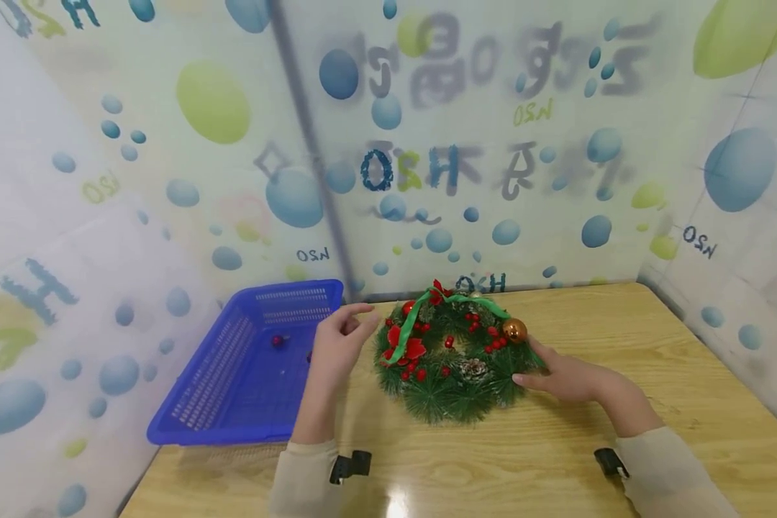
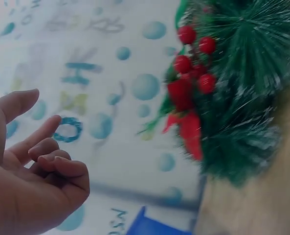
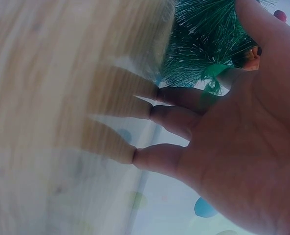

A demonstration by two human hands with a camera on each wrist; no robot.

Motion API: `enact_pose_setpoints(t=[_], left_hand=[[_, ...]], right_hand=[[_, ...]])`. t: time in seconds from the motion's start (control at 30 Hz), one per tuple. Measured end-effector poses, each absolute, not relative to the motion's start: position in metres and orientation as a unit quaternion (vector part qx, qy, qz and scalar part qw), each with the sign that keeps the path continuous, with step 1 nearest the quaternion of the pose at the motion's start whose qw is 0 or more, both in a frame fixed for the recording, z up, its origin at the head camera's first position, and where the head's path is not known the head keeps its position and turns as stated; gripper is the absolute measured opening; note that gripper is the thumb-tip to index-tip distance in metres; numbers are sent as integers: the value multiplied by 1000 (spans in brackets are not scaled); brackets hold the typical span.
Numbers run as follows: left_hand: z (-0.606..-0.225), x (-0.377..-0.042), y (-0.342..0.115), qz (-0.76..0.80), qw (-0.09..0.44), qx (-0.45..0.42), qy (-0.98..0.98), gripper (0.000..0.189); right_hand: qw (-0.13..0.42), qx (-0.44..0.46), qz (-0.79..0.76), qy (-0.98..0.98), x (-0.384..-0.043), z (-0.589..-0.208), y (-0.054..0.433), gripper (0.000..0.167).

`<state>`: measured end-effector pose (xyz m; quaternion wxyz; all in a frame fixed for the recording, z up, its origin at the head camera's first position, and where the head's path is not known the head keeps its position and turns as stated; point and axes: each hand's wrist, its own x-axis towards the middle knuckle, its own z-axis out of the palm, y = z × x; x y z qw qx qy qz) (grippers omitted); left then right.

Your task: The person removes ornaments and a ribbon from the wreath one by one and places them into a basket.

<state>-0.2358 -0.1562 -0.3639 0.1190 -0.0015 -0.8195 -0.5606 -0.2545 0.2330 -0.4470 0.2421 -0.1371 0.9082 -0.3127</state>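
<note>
A green Christmas wreath [image 1: 460, 399] lies on the wooden table, trimmed with red berries, red flowers, pine cones, a green ribbon and a gold bauble [image 1: 514, 330]. My right hand [image 1: 565, 375] holds its right side between thumb and fingers, the thumb over the needles. In the right wrist view, several fingertips of this hand [image 3: 233, 132] rest on the tabletop beside the wreath [image 3: 203, 39]. To the left of the wreath, my left hand [image 1: 339, 342] is raised and holds nothing. Its thumb and index finger extend while the others curl loosely, as the left wrist view shows.
At the left of the table [image 1: 492, 475] stands a blue plastic basket [image 1: 233, 424] with small dark red balls [image 1: 277, 340] in it; my left arm overlaps its right side. Behind the table is a wall covering [image 1: 388, 237] printed with bubbles. Both wrists carry black straps.
</note>
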Motion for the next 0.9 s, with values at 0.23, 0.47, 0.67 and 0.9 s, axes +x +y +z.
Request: enact_pose_setpoints(t=[0.23, 0.47, 0.67, 0.9], left_hand=[[-395, -285, -135, -559, 80, -12, -825, 28], [-414, -318, -129, -528, 40, 3, -848, 25], [-423, -322, -129, -517, 23, 8, -856, 24], [-438, -322, -130, -523, 11, 5, -852, 25]], right_hand=[[242, -142, -326, 903, -255, -449, 231, 113], [248, -134, -326, 902, -255, -449, 232, 112], [245, -131, -323, 905, -256, -449, 232, 112], [243, -132, -323, 905, -255, -450, 233, 112]])
